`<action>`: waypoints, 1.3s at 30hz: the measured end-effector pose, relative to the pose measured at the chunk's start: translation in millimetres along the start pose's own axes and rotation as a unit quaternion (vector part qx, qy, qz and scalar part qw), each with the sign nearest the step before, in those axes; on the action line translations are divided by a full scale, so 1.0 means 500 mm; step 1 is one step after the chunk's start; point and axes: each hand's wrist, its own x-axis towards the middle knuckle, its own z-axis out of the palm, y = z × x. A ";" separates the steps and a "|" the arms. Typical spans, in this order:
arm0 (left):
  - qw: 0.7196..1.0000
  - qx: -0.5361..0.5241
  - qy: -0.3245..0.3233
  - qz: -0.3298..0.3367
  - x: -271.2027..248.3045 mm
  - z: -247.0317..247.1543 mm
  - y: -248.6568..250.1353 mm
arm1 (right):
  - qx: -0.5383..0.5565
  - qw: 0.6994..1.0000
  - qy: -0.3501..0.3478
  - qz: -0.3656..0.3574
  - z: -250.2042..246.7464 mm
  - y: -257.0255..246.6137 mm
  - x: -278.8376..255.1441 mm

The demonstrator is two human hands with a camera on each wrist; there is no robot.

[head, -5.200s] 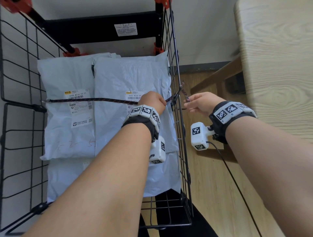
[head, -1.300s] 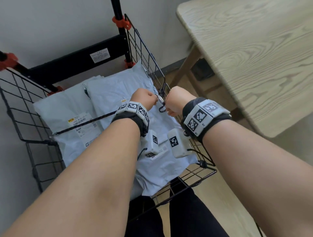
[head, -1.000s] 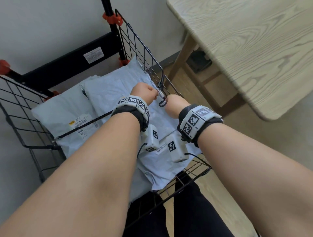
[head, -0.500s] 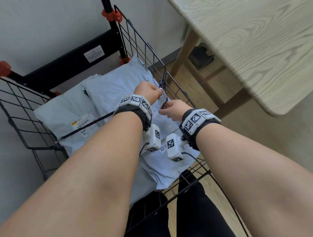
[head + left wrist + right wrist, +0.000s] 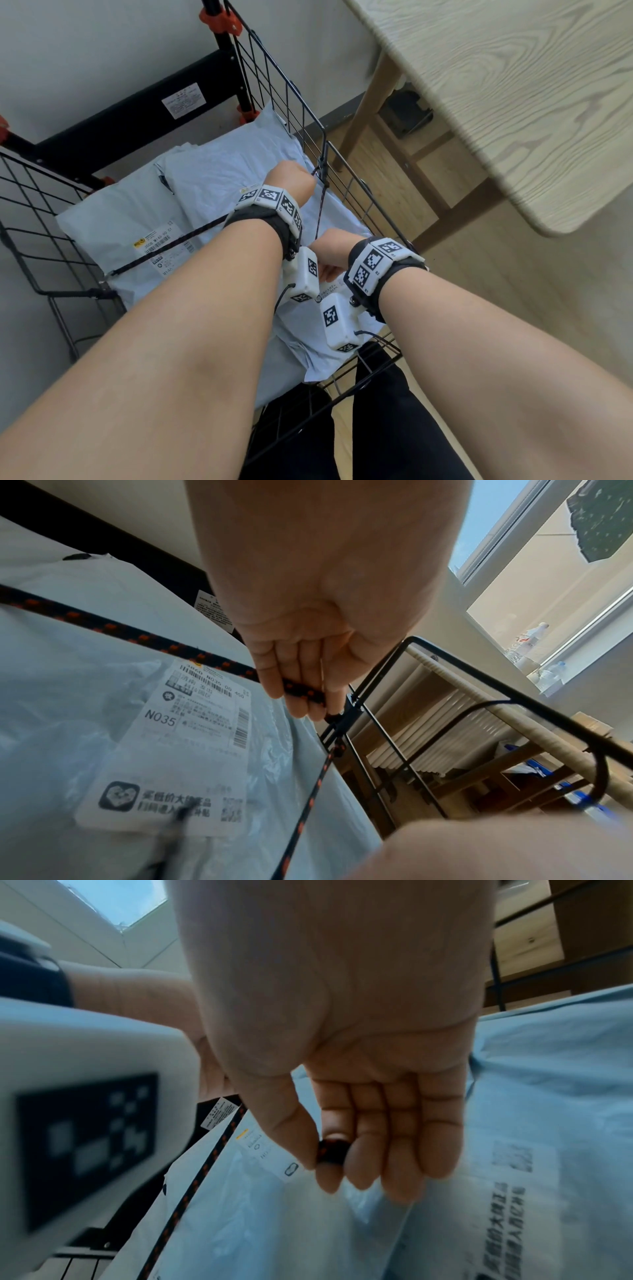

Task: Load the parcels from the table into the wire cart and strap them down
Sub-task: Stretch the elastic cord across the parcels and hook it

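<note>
The parcels (image 5: pixel 191 205) lie flat in the wire cart (image 5: pixel 346 192), soft and slippery. The cord (image 5: pixel 137 635) is thin and elastic. Left hand (image 5: pixel 308 674) fingers clamp it at the right wall; right hand (image 5: pixel 359 1137) pinches its free end.

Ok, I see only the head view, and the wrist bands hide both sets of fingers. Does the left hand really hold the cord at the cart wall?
Observer: Yes. The left wrist view shows the left hand with its fingers curled round the black-and-orange cord, right beside the cart wall.
Operator: And what is in the right hand?
Observer: In the right wrist view the right hand pinches a short dark piece of the cord between thumb and forefinger, above a pale blue parcel.
Operator: Can any label be read?
Observer: The label below the left hand reads N035.
</note>
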 end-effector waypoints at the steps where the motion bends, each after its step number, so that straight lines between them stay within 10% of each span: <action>1: 1.000 0.017 -0.002 -0.008 -0.001 -0.002 -0.003 | -0.019 1.000 -0.011 0.003 0.004 0.003 -0.001; 15: 0.974 0.214 -0.032 -0.067 -0.026 -0.055 -0.077 | -0.042 0.996 -0.076 0.027 0.066 -0.018 0.002; 39: 0.988 -0.003 0.121 -0.101 -0.233 -0.200 -0.317 | -0.193 0.963 0.113 -0.153 0.214 -0.156 -0.034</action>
